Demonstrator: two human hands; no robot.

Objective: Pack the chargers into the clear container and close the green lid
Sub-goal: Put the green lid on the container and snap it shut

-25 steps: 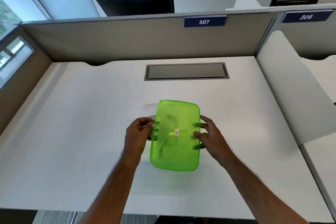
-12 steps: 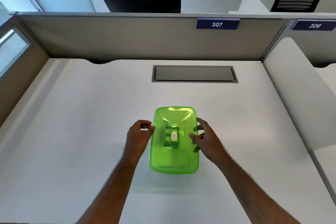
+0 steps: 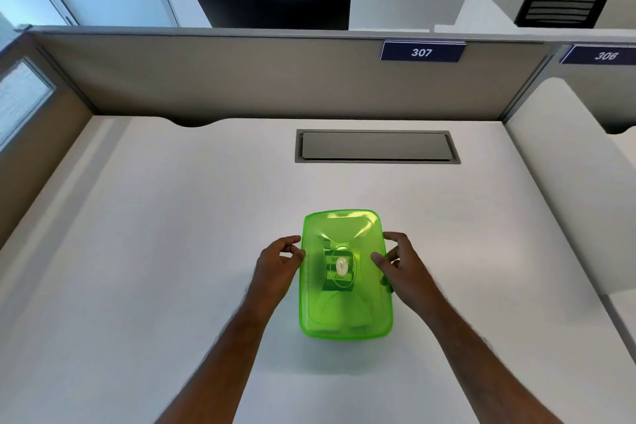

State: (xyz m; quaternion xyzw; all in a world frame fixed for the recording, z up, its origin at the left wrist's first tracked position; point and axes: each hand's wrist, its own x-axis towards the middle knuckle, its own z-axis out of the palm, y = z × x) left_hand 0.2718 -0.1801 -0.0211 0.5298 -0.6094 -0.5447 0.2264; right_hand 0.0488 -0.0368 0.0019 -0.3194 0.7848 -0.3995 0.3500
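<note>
A green lid [image 3: 346,306] sat over the container on a white desk [image 3: 137,251]. The left hand [image 3: 277,263], fingers curled, touched its nine-o'clock edge; the right hand [image 3: 404,268], fingers loosely spread, rested thumb on top at three o'clock.

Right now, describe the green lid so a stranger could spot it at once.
On the white desk, nearer than the grey cable hatch, sits the green lid between the left hand and right hand. It is the only bright translucent green thing there.

One head-worn view — looking forward and down, close over the desk [image 3: 172,251].
</note>
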